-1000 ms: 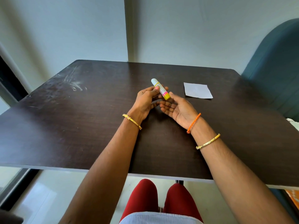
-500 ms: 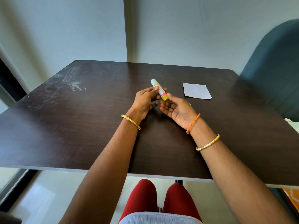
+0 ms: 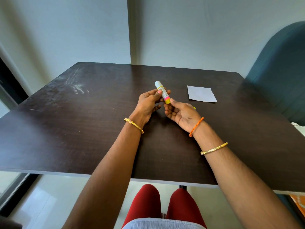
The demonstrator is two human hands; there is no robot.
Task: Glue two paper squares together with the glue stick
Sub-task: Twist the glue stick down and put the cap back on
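Note:
A glue stick [image 3: 162, 93] with a white top, a pink band and a yellow base is held tilted above the middle of the dark table [image 3: 82, 129]. My left hand [image 3: 148, 104] grips its body between thumb and fingers. My right hand [image 3: 180, 113] pinches the yellow base with thumb and fingertips, palm up. A small yellow bit [image 3: 194, 107] peeks out behind my right hand; what it is I cannot tell. A white paper square [image 3: 201, 93] lies flat on the table to the right of my hands. Only one sheet shows.
A dark teal chair back [image 3: 280, 71] stands at the table's right side. A pale wall runs behind the table's far edge. Scuff marks [image 3: 76, 86] show at the far left of the tabletop. My red-clad knees [image 3: 163, 202] sit under the near edge.
The glue stick has tipped slightly more upright in my left hand. My right fingers have drawn in around its yellow base. The paper has not moved.

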